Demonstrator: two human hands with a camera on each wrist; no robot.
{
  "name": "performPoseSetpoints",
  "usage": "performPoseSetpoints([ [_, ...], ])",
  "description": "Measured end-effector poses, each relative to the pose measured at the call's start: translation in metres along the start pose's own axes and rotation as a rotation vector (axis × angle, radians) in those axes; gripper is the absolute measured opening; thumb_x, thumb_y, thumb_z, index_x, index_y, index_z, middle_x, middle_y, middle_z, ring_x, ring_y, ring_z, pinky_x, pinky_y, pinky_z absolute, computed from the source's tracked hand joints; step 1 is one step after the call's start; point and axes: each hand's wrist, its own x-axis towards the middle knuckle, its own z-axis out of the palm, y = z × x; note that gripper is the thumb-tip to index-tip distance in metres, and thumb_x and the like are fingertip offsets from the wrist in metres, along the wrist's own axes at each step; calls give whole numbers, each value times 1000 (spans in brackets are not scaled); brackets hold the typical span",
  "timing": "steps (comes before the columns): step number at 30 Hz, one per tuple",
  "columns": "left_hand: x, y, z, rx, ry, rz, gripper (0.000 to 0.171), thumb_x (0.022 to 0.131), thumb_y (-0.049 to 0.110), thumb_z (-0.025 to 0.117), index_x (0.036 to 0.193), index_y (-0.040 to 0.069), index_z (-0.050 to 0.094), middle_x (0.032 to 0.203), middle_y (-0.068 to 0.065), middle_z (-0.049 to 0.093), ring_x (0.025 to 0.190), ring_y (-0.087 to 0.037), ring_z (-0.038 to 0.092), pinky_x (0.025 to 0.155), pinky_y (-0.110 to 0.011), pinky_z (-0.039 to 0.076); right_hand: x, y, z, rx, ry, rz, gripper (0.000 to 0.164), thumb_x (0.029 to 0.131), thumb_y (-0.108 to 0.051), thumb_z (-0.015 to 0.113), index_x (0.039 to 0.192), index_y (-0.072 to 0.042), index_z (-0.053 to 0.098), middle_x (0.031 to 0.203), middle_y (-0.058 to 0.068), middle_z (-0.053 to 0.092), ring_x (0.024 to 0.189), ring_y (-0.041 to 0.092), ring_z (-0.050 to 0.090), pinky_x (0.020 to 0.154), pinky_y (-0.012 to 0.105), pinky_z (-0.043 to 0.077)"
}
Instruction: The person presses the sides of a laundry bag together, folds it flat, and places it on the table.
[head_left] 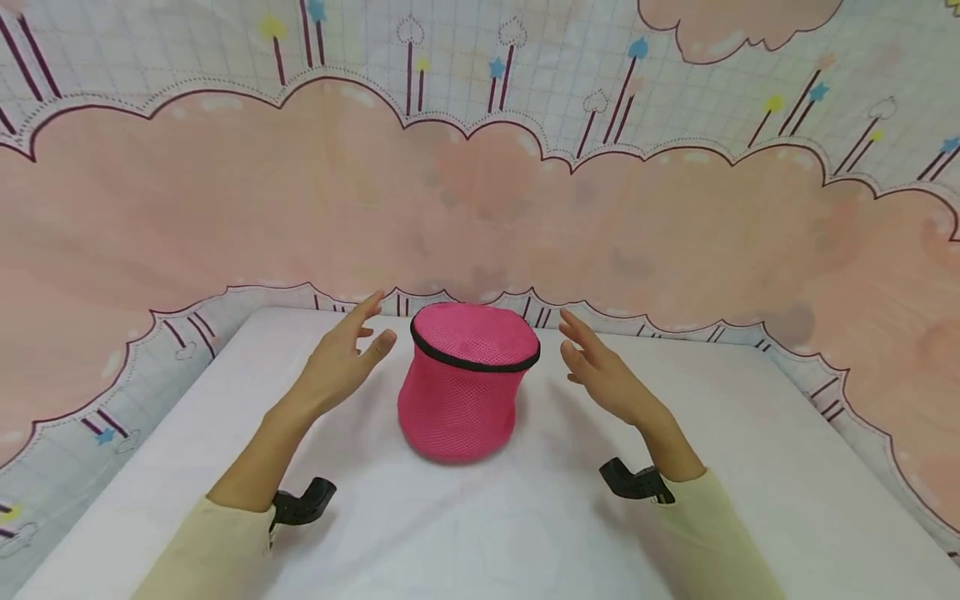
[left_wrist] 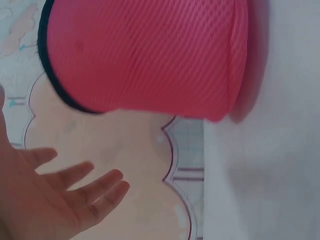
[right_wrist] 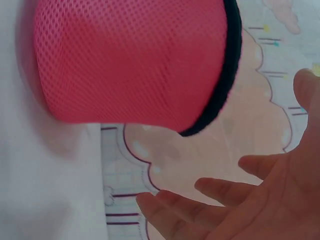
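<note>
Left hand [head_left: 341, 358] and right hand [head_left: 606, 375] flanked the bag [head_left: 461, 408], both spread, not touching it. Likely pre-grasp; next move seemed to call for closing inward.

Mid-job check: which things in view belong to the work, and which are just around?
Likely in the job:
- pink bag
- left grip and right grip, either side, not touching it

Just around:
- white table, under the bag
- printed backdrop, behind
</note>
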Motion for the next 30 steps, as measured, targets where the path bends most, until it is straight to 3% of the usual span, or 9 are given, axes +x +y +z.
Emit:
performPoseSetpoints([
  [5, 4, 3, 27, -1, 32, -36, 75, 95, 59, 43, 154, 21, 17, 146, -16, 37, 112, -33, 55, 81, -52, 47, 10, -1, 15, 185, -59, 46, 65, 102, -41, 41, 155, -24, 7, 153, 17, 22, 126, 41, 43, 90, 46, 49],
  [9, 4, 6, 39, -24, 17, -48, 78, 93, 59, 47, 154, 22, 16, 143, -16, 40, 106, -30, 57, 78, -47, 48, 14, -4, 26, 272, -93, 36, 66, 102, -38, 42, 155, -25, 4, 153, 19, 21, 122, 43, 45, 86, 46, 51],
  [14, 6, 8, 43, -105, -17, -37, 74, 93, 56, 51, 154, 27, 19, 143, -13, 41, 101, -28, 58, 78, -41, 48, 15, -8, 36, 302, -84, 4, 68, 101, -34, 45, 154, -27, 4, 148, 19, 27, 114, 38, 52, 80, 45, 54],
  [18, 7, 7, 44, -98, -24, -20, 72, 93, 57, 51, 153, 28, 23, 145, -9, 37, 101, -27, 55, 76, -39, 46, 18, -9, 46, 300, -80, -19, 70, 101, -32, 49, 154, -26, 5, 148, 16, 28, 109, 37, 55, 76, 47, 55],
  [24, 8, 6, 48, -142, -51, -6, 73, 91, 60, 51, 150, 24, 30, 142, -7, 42, 101, -26, 52, 74, -36, 45, 18, -10, 58, 312, -66, -41, 67, 101, -31, 49, 154, -27, 9, 152, 11, 21, 117, 41, 51, 71, 44, 56],
  [30, 7, 6, 48, -214, -69, -20, 70, 89, 59, 54, 147, 24, 35, 140, -7, 42, 100, -28, 52, 71, -35, 48, 17, -15, 65, 329, -46, -64, 66, 100, -30, 51, 153, -26, 12, 152, 13, 20, 115, 41, 53, 69, 43, 57],
])
